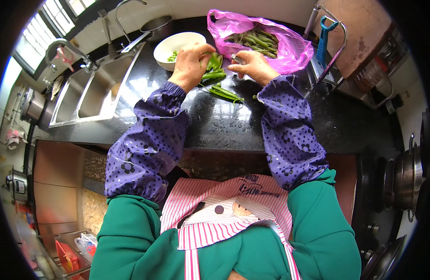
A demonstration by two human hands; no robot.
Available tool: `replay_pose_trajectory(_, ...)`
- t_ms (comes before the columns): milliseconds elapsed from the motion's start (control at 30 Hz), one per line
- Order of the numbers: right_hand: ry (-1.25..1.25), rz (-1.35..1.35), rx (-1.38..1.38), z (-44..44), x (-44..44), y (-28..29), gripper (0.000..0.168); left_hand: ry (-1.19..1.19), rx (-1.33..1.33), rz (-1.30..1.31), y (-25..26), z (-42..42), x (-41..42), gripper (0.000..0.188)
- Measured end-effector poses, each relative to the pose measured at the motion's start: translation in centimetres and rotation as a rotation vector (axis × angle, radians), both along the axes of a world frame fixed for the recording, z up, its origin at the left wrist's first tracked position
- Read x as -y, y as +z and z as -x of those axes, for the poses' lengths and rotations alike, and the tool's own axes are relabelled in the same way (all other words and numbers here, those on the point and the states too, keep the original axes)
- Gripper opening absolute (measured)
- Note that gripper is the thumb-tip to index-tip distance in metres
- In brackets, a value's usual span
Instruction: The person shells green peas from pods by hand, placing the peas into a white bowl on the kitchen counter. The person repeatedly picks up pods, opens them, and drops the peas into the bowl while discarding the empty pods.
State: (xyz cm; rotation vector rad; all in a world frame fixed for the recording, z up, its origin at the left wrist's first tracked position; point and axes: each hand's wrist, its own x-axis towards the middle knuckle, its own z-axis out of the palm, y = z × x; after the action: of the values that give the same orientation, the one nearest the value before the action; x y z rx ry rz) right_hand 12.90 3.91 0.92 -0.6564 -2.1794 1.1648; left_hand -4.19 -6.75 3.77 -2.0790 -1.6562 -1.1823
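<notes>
My left hand (191,64) is closed on a green pea pod, just right of a white bowl (162,44) with some shelled peas (172,56) inside. In my right hand (254,65), between thumb and fingers, is a small metal tool (238,59) whose kind I cannot tell. Green pods (214,74) lie beside my left hand, and split pods (224,93) rest on the black countertop (222,126) closer to me. Behind my right hand, a pink plastic bag (295,52) lies with its mouth spread, showing many unshelled pods (260,41).
A double steel sink (96,96) with a faucet (73,45) is at the left. Behind the bowl stands a dark metal pot (157,27). To the right are a metal rack (332,70) with a blue peeler (323,42) and a wooden board (356,33). A steel pot (407,178) stands far right.
</notes>
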Motion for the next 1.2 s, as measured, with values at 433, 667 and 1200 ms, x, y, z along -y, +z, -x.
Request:
replay_pose_trajectory(433, -0.088, -0.142, 0.045, -0.6, -0.7, 0.5, 0.029, 0.135, -0.269, 0.311, -3.0, 2.2, 7.4, 0.064)
replay_pose_trajectory(667, -0.118, -0.168, 0.049, -0.6, -2.0, -0.5, 0.026, 0.037, -0.220, 0.080, -2.3, 0.1, 6.2, 0.018)
replay_pose_trajectory(1200, -0.017, -0.069, 0.029, 0.6, 0.4, -0.3, 0.025, -0.084, -0.092, 0.407, -4.0, -2.1, 0.1, 0.010)
